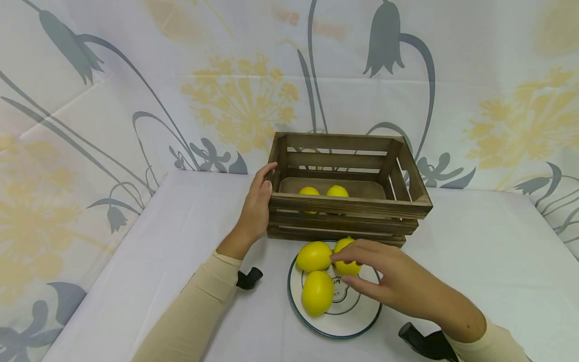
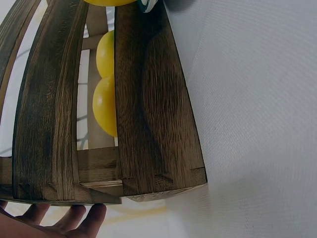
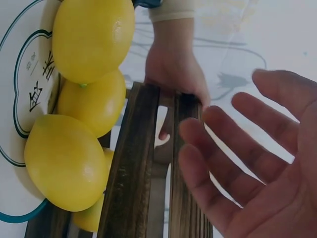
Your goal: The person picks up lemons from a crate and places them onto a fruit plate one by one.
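The left hand [image 1: 256,207] grips the wooden crate [image 1: 344,203] by its left end, fingers bent against it; two lemons [image 1: 337,191] sit inside! And the right hand [image 1: 395,279], fingers parted, holding nothing, hovers over the plate [image 1: 350,323] on the worktop [image 1: 479,261], right beside three more lemons [image 1: 318,293]!

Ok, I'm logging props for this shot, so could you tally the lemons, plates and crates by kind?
Lemons: 5 in sight (3 on the plate, 2 in the crate)
Plates: 1
Crates: 1
Total: 7
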Demonstrator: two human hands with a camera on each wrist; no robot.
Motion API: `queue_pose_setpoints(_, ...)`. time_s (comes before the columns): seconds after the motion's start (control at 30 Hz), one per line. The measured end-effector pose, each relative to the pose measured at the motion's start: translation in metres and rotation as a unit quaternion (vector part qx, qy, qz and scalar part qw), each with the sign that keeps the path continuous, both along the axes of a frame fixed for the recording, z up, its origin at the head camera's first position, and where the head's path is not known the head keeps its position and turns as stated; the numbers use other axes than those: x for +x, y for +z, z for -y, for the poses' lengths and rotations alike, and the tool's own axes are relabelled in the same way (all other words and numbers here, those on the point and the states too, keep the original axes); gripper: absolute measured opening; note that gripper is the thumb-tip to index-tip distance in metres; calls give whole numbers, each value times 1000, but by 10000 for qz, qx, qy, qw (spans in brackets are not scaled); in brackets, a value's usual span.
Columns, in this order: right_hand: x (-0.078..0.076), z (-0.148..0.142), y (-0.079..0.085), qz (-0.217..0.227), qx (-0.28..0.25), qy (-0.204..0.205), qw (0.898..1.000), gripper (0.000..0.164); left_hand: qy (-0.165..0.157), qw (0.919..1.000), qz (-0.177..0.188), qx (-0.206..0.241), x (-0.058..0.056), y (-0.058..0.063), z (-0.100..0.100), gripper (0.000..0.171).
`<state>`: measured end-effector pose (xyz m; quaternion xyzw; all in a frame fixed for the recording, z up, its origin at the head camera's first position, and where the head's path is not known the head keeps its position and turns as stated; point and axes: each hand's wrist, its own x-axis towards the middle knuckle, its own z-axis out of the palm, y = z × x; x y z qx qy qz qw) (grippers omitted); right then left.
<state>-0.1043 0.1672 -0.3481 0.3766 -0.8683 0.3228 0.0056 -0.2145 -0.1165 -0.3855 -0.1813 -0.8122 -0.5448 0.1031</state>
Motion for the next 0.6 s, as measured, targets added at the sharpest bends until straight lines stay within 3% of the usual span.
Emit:
queue_pose_setpoints(0.17, -2, -1, -2, -773, -581, 83, 9953, 44, -2, 10000, 46, 69, 0, -1, 0, 50)
queue_pose_setpoints(0.3, -5, -2, 2, -1087, -851, 133, 9903, 44, 23, 9999, 112, 33, 0, -4, -1, 50)
queue_pose_setpoints(0.6, -14, -3, 32, -1383, -424, 95, 9894, 41, 24, 9999, 109, -47, 1, 0, 0, 50)
